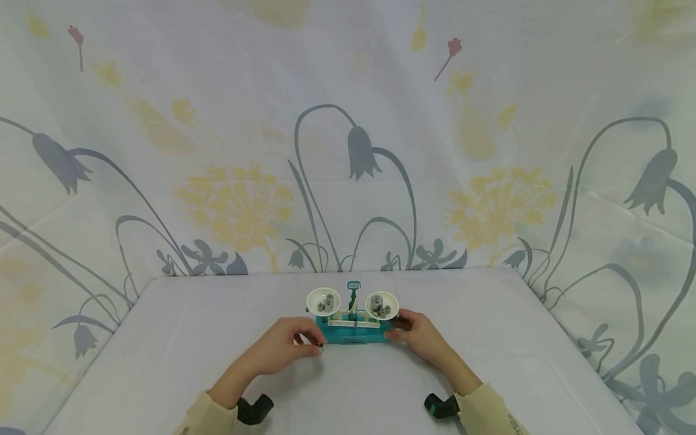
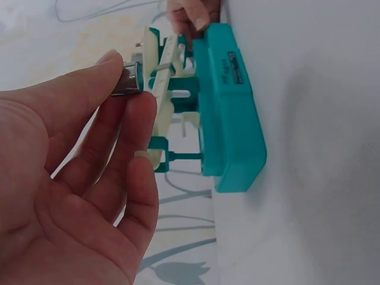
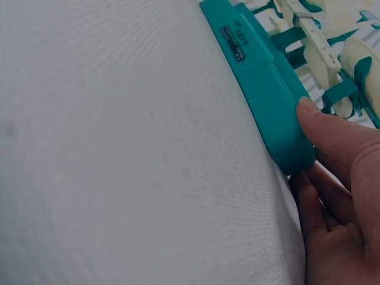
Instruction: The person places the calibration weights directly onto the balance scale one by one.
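A teal balance scale [image 1: 353, 334] with a cream beam stands on the white table, its base long and low. Between thumb and fingertips, my left hand [image 1: 284, 345] pinches a small shiny metal weight [image 2: 127, 81] just off the scale's left front corner. My right hand [image 1: 421, 339] grips the right end of the base, thumb on top and fingers at the end and underside. Several metal weights sit in the left pan [image 1: 312, 299], and several more in the right pan [image 1: 393, 300].
A patterned cloth backdrop [image 1: 348, 199] rises behind the table [image 1: 163, 338]. Black devices [image 1: 255, 409] are worn at both wrists, next to the cuffs of pale yellow sleeves [image 1: 209, 417]. The scale's teal upright [image 1: 354, 287] stands between the pans.
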Action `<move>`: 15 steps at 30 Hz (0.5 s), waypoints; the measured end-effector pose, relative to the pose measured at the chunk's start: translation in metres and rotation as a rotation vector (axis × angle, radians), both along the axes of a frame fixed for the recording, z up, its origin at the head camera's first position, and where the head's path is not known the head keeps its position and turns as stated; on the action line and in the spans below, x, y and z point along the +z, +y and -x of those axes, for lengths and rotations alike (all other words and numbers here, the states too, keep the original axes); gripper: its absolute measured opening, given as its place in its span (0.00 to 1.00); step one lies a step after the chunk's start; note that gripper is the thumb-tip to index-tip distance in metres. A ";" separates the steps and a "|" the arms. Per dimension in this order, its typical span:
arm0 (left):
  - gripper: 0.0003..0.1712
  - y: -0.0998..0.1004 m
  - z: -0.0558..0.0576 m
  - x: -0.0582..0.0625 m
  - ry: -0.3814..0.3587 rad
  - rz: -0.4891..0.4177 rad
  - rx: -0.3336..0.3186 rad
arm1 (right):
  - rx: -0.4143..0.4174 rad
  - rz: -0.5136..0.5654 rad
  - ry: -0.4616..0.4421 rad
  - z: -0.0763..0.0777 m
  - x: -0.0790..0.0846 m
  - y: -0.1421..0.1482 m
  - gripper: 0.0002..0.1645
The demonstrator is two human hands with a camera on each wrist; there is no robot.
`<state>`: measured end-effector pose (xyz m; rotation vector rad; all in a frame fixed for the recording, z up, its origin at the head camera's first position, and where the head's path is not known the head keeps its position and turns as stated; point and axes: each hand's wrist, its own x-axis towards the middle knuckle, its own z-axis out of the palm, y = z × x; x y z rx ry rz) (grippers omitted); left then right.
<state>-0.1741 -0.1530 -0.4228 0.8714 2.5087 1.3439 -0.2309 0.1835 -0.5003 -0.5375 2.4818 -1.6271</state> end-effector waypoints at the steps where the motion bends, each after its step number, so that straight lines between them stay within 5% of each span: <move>1: 0.06 -0.001 0.000 0.001 0.005 0.001 0.006 | -0.001 -0.005 0.002 0.000 0.000 0.000 0.36; 15: 0.06 -0.016 0.003 0.019 0.051 0.000 0.047 | -0.016 -0.017 0.002 0.001 -0.002 0.001 0.36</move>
